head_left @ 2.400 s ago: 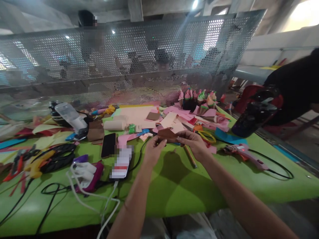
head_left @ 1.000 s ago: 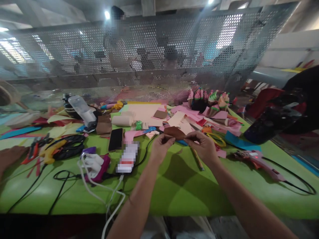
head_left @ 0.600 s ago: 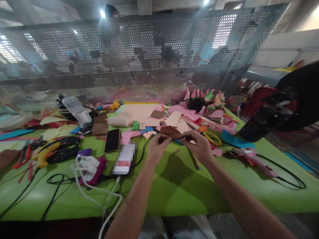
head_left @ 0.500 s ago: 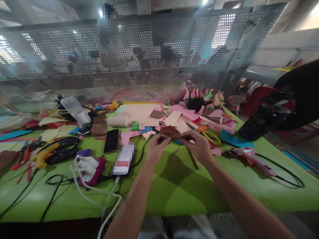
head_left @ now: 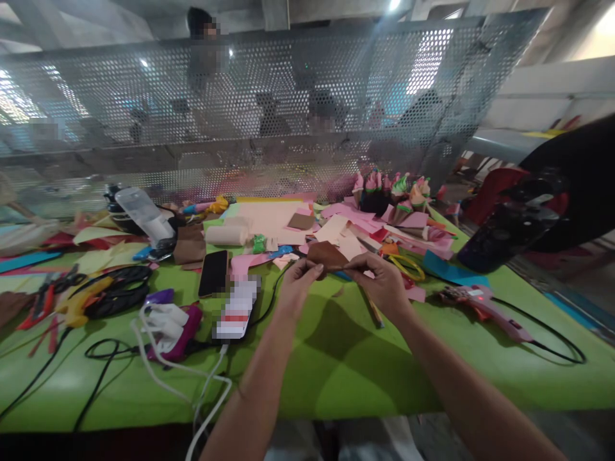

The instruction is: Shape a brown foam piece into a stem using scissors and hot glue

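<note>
The left hand (head_left: 296, 283) and right hand (head_left: 383, 279) pinch a brown piece (head_left: 325, 254) between their fingers, above the green table (head_left: 365, 384). Beyond the fingers, rightward, swirled pieces (head_left: 400, 186) crowd a dark pot (head_left: 375, 204) — in it or behind, I can't tell. Paper scraps (head_left: 336, 228) clutter just past the fingers; a clear bottle (head_left: 144, 213) leans well left — contents unclear.

lit phone (head_left: 237, 312): screen's pixelated, can't read a thing
pink tool (head_left: 487, 307): no lettering I can make out
table (head_left: 552, 387): zero readable text
</note>
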